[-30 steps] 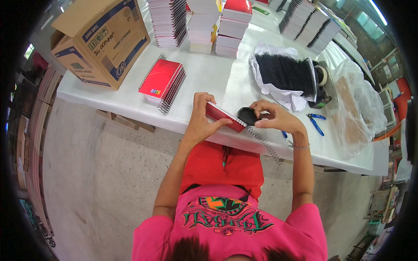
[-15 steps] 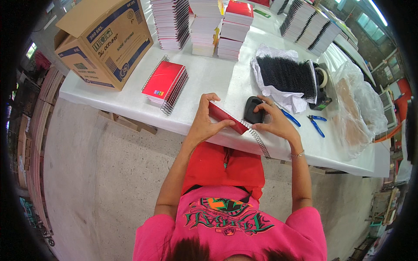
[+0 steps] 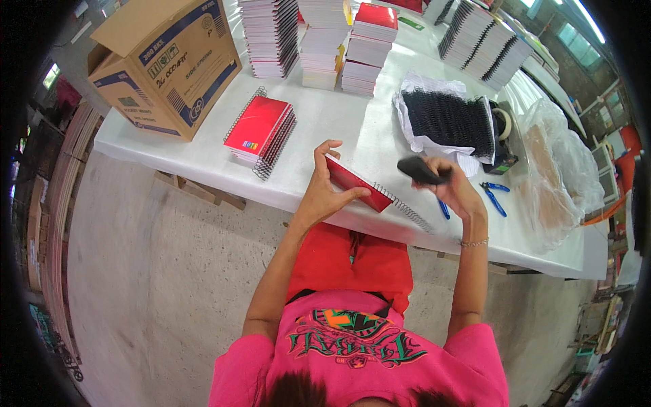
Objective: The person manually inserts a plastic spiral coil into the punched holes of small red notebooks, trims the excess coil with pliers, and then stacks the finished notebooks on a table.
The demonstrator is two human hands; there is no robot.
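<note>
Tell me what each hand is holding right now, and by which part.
The left hand grips the red spiral notebook at its left end. The right hand holds a black object by its right end.

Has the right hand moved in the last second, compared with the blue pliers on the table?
Yes. The right hand, holding a black object, rose off the red notebook and shifted right, toward the blue pliers.

Your left hand point(image 3: 324, 197) grips a glossy red card-covered notebook point(image 3: 356, 184), wire spiral at 4 o'clock; your right hand point(image 3: 453, 188) holds a matt black plastic tool point(image 3: 419, 169).
</note>
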